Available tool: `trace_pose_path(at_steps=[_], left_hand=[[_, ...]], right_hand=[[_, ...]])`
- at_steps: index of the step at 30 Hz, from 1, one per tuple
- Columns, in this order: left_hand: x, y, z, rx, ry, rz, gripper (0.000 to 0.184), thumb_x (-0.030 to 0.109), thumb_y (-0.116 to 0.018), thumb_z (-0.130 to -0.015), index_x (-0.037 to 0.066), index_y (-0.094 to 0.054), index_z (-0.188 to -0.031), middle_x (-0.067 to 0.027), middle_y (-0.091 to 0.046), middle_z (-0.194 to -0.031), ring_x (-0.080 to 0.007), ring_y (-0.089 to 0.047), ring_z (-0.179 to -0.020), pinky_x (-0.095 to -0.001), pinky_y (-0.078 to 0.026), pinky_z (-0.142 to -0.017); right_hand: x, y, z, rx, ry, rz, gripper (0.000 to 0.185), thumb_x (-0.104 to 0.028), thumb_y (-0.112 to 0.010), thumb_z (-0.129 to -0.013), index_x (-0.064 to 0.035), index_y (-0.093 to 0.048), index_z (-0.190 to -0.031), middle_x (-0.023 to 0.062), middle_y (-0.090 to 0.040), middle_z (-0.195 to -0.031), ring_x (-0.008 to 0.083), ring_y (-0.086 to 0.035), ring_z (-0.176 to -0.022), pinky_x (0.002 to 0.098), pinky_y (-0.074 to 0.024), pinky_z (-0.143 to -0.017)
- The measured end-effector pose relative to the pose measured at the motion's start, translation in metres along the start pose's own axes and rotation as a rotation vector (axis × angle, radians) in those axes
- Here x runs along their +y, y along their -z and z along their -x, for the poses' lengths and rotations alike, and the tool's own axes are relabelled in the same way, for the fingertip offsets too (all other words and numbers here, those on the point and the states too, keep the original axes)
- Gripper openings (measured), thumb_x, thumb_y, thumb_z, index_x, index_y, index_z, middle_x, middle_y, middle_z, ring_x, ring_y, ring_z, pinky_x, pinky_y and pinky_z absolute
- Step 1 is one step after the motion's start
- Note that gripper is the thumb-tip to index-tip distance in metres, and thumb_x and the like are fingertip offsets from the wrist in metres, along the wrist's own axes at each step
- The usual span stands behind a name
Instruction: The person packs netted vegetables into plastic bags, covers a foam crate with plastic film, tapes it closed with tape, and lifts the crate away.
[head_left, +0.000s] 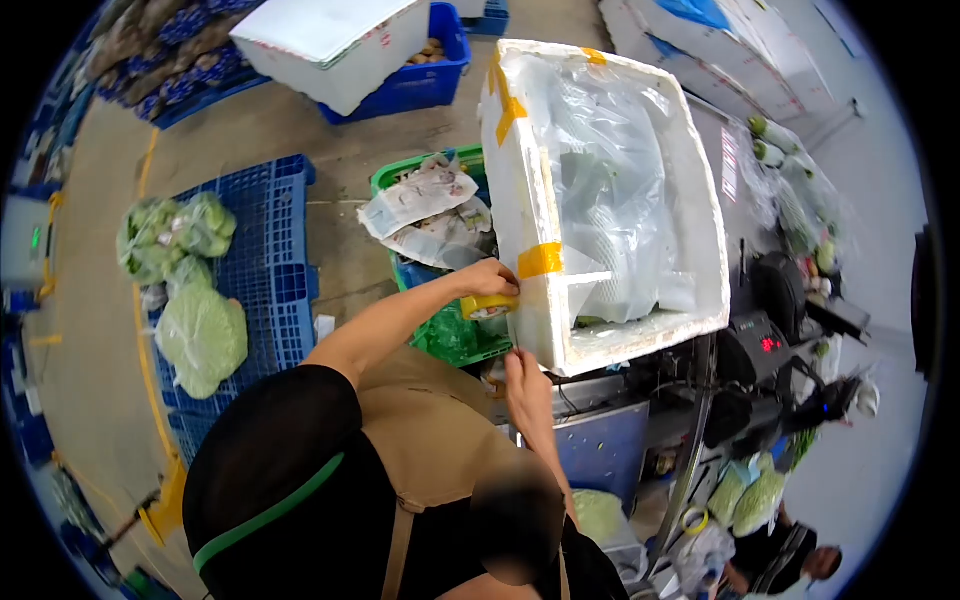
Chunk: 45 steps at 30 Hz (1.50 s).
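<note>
My left hand (488,280) is closed around a roll of yellow tape (487,306), against the near side of a white foam box (545,210). Strips of orange-yellow tape cross the box's rim and side. Close to the box's lower corner, my right hand (526,388) is closed, fingertips pinched together at the edge; what they grip, if anything, is too small to make out. Inside the open box lies a clear plastic bag (610,170) with pale netted and green contents, partly hidden by the film.
A green crate (385,180) with paper and green plastic stands beside the box. Bagged vegetables (203,335) rest on a blue pallet (270,230) at left. A scale display (765,345) stands right. Another person (785,555) is at lower right.
</note>
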<state>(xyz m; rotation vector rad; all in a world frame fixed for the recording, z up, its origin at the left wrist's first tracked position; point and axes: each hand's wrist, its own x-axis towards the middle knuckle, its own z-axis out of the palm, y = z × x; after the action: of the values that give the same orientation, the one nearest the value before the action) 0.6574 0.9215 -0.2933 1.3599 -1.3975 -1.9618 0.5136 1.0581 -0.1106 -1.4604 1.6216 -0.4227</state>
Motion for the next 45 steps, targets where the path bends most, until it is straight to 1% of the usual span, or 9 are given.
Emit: trace_pose_path(at_steps=[8, 18, 20, 24, 28, 32, 38, 43, 45], left_hand=[[0.005, 0.011, 0.001, -0.089, -0.038, 0.032, 0.028, 0.014, -0.061, -0.08, -0.005, -0.065, -0.101, -0.0136, -0.067, -0.082, -0.0225, -0.065, -0.062, -0.0318, -0.051, -0.058], [-0.028, 0.024, -0.006, 0.174, 0.193, -0.488, 0.032, 0.024, -0.065, -0.072, 0.004, -0.069, -0.096, -0.0155, -0.068, -0.093, -0.0258, -0.065, -0.091, -0.0399, -0.05, -0.077], [-0.075, 0.057, 0.004, 0.116, 0.229, -0.48, 0.032, 0.023, -0.064, -0.073, -0.001, -0.068, -0.095, -0.0189, -0.067, -0.09, -0.0303, -0.067, -0.076, -0.0406, -0.054, -0.07], [-0.106, 0.089, 0.062, 0.071, 0.173, 0.032, 0.022, 0.021, -0.065, -0.078, 0.002, -0.069, -0.087, -0.0128, -0.068, -0.081, -0.0234, -0.067, -0.07, -0.0362, -0.054, -0.064], [-0.067, 0.077, 0.113, 0.066, -0.112, 0.16, 0.023, 0.023, -0.06, -0.088, 0.001, -0.066, -0.093, -0.0061, -0.063, -0.072, -0.0141, -0.06, -0.06, -0.0293, -0.05, -0.053], [-0.006, 0.099, 0.152, 0.101, -0.134, 0.321, 0.029, 0.021, -0.058, -0.09, -0.003, -0.063, -0.106, -0.0038, -0.064, -0.086, -0.0104, -0.058, -0.069, -0.0256, -0.049, -0.06], [0.051, 0.152, 0.163, 0.168, -0.212, 0.383, 0.027, 0.019, -0.055, -0.092, -0.002, -0.062, -0.107, -0.0074, -0.064, -0.077, -0.0165, -0.062, -0.056, -0.0264, -0.049, -0.048], [0.11, 0.199, 0.151, 0.211, -0.359, 0.302, 0.078, 0.005, -0.062, -0.085, 0.006, -0.011, -0.145, -0.0136, -0.063, -0.079, -0.018, -0.063, -0.06, -0.0296, -0.052, -0.052], [0.138, 0.215, 0.148, -0.056, -0.337, 0.363, 0.078, 0.005, -0.063, -0.083, 0.006, -0.015, -0.144, -0.0119, -0.062, -0.078, -0.0177, -0.062, -0.061, -0.0293, -0.052, -0.054]], right_hand=[[0.011, -0.089, -0.071, 0.534, -0.254, 0.425, 0.044, -0.031, -0.042, -0.093, 0.0048, -0.063, -0.078, 0.0289, -0.062, -0.078, 0.0465, -0.059, -0.073, 0.0531, -0.0459, -0.068], [0.003, -0.099, -0.1, 0.576, -0.515, 0.481, 0.048, -0.037, -0.045, -0.091, 0.0055, -0.066, -0.083, 0.0297, -0.063, -0.087, 0.0453, -0.061, -0.086, 0.0515, -0.0466, -0.078], [0.002, -0.097, -0.096, 0.553, -0.522, 0.489, 0.049, -0.04, -0.048, -0.089, 0.0056, -0.066, -0.085, 0.0293, -0.063, -0.087, 0.0446, -0.061, -0.085, 0.0503, -0.0467, -0.078], [0.022, -0.104, -0.067, 0.464, -0.23, 0.325, 0.054, -0.048, -0.065, -0.076, 0.003, -0.065, -0.094, 0.0255, -0.064, -0.081, 0.0408, -0.062, -0.079, 0.0454, -0.0467, -0.073], [0.032, -0.146, -0.087, 0.326, 0.038, -0.078, 0.042, -0.03, -0.075, -0.073, 0.0049, -0.065, -0.093, 0.0025, -0.054, -0.061, 0.0092, -0.047, -0.056, 0.0277, -0.0399, -0.05], [-0.015, -0.148, -0.108, 0.111, -0.058, -0.454, 0.028, -0.015, -0.072, -0.074, 0.0048, -0.067, -0.093, 0.0077, -0.066, -0.079, 0.0109, -0.057, -0.071, 0.0241, -0.0441, -0.066], [-0.095, -0.139, -0.15, 0.141, 0.0, -0.478, 0.024, -0.012, -0.072, -0.073, 0.0053, -0.068, -0.088, 0.0064, -0.066, -0.073, 0.01, -0.056, -0.063, 0.0263, -0.0442, -0.057], [-0.144, -0.122, -0.188, 0.431, 0.272, -0.302, 0.011, -0.009, -0.069, -0.074, 0.0007, -0.067, -0.079, 0.0039, -0.063, -0.066, 0.0091, -0.054, -0.06, 0.0255, -0.0437, -0.056], [-0.185, -0.073, -0.191, 0.445, 0.276, -0.349, 0.011, -0.011, -0.07, -0.075, -0.0007, -0.066, -0.076, 0.003, -0.061, -0.066, 0.0082, -0.053, -0.061, 0.0251, -0.043, -0.056]])
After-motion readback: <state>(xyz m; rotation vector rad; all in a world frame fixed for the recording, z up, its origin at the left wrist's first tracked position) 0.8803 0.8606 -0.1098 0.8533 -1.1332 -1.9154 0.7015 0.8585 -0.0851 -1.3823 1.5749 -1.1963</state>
